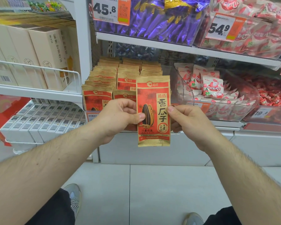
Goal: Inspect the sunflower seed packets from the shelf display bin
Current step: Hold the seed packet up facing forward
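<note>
A red and tan sunflower seed packet (154,101) stands upright in front of me, face toward the camera, showing a black seed picture. My left hand (118,116) pinches its left edge with the thumb on the front. My right hand (187,120) pinches its right edge. Behind the packet, a clear display bin (173,75) holds several rows of the same packets (104,78), standing upright.
A clear bin of pink and white candy packets (212,90) stands right of the seed bin. Purple wrapped sweets (161,18) fill the shelf above. Cream boxes (44,51) and white barcode boxes (39,120) stand on shelves at the left. Grey floor tiles lie below.
</note>
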{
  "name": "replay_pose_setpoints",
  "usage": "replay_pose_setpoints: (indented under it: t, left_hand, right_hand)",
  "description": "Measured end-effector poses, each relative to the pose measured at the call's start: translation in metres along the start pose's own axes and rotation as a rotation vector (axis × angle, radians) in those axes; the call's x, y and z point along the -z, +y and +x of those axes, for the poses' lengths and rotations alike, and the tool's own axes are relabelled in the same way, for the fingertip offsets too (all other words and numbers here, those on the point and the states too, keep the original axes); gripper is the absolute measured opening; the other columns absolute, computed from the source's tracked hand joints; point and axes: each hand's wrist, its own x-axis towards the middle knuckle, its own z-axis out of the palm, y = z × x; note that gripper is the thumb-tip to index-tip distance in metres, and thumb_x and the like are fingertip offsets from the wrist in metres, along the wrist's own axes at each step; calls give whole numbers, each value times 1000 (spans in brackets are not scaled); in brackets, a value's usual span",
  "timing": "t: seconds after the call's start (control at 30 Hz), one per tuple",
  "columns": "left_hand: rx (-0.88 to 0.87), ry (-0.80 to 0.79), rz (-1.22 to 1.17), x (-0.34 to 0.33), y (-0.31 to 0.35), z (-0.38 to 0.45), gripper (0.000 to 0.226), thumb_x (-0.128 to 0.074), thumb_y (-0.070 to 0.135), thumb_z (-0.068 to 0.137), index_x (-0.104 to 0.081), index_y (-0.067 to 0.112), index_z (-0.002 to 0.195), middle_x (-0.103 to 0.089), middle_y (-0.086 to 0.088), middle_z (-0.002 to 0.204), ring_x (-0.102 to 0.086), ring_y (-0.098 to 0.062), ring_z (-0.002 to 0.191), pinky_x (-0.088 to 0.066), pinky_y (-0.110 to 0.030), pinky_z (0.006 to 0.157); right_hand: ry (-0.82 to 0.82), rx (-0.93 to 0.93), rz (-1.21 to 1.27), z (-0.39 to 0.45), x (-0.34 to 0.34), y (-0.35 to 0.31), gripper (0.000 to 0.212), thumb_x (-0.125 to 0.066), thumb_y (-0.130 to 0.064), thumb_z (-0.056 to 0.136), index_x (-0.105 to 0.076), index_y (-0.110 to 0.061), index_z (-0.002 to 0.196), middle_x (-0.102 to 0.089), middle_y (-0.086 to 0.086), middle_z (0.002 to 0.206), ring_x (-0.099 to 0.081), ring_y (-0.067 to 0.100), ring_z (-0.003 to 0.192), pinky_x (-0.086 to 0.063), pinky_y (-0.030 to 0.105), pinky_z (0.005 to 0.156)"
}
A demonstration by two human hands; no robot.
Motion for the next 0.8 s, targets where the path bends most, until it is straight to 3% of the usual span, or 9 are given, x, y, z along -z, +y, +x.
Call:
replay_pose_setpoints:
  t: [0.1, 0.27, 0.37, 0.47, 0.6, 0.67, 0.8]
  left_hand:
    - [20, 8, -25, 1, 0, 1, 14, -71, -1, 82, -67, 11, 85, -74, -10, 82, -69, -19, 74, -54, -29, 70]
    - [49, 7, -61, 1, -2, 2, 10, -67, 1, 87, -69, 7, 94, -74, -18, 98, -70, -26, 87, -55, -38, 86]
    - [45, -18, -79, 0, -2, 2, 10, -63, 0, 90, -69, 7, 94, -76, -13, 93, -71, -21, 82, -58, -31, 80]
    - [52, -34, -110, 0, -2, 3, 13, -60, -1, 92, -70, 6, 97, -76, -12, 93, -73, -20, 81, -61, -29, 74]
    - [67, -59, -177, -1, -2, 2, 17, -57, 0, 94, -68, 3, 106, -76, -13, 98, -74, -23, 87, -62, -33, 71]
    - [66, -63, -197, -4, -2, 0, 19, -58, -1, 93, -66, 4, 109, -75, -13, 100, -74, -24, 86, -62, -34, 69]
    - [29, -8, -170, -11, -5, -1, 25, -61, -6, 90, -50, 11, 104, -69, -12, 106, -70, -25, 85, -60, -42, 65]
  right_hand:
    - [-26, 14, 20, -3, 0, -2, 31, -50, -23, 101, -72, -10, 85, -73, 0, 68, -62, 8, 55, -48, 16, 53]
    - [-70, 49, -62, -5, 4, -5, 29, -54, -26, 99, -72, -4, 92, -74, 10, 78, -60, 18, 60, -52, 28, 59]
    - [-111, 68, -44, -7, 6, -5, 20, -58, -21, 97, -69, -4, 97, -74, 0, 72, -61, 10, 59, -51, 25, 55]
    - [-171, 123, -47, -9, 7, -6, 10, -67, -13, 92, -67, -12, 102, -71, 4, 69, -62, 10, 59, -49, 27, 55]
    - [-263, 152, -57, -11, 6, -7, 47, -75, -17, 72, -60, -32, 114, -69, 23, 77, -61, 23, 61, -50, 27, 54]
    - [-310, 165, -69, -13, 3, -9, 58, -76, -12, 71, -54, -38, 119, -71, 21, 83, -61, 25, 61, -50, 28, 51]
    - [-349, 174, -101, -19, -8, -12, 74, -73, 6, 78, -43, -34, 133, -74, 11, 89, -59, 18, 57, -49, 31, 46]
